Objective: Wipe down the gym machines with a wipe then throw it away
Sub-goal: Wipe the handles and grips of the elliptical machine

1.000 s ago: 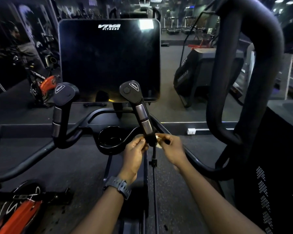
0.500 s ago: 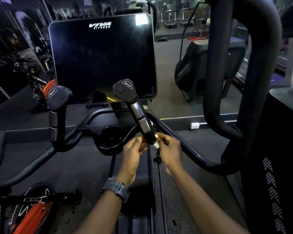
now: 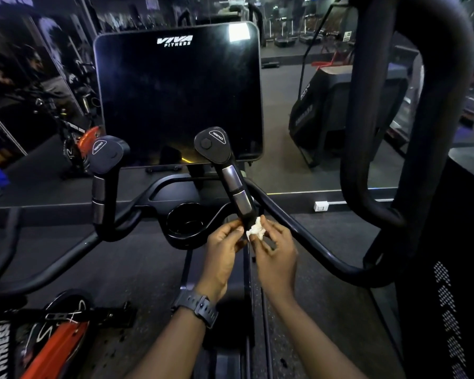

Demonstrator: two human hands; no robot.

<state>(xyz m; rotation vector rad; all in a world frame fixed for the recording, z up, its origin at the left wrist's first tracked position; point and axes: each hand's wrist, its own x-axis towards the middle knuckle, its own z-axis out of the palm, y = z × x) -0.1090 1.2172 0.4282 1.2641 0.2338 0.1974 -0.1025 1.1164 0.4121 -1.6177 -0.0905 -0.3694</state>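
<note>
Now off the handle [image 3: 237, 187], wipe [image 3: 255, 230] bunched between both hands.

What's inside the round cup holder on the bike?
The cup holder looks empty: only its dark, shiny bottom shows. The left hand covers its right edge, so that bit stays hidden.

Head camera — one wide view
It looked forward and down from close above the handlebar [image 3: 237, 187], console screen [image 3: 178, 97] straight ahead.
</note>
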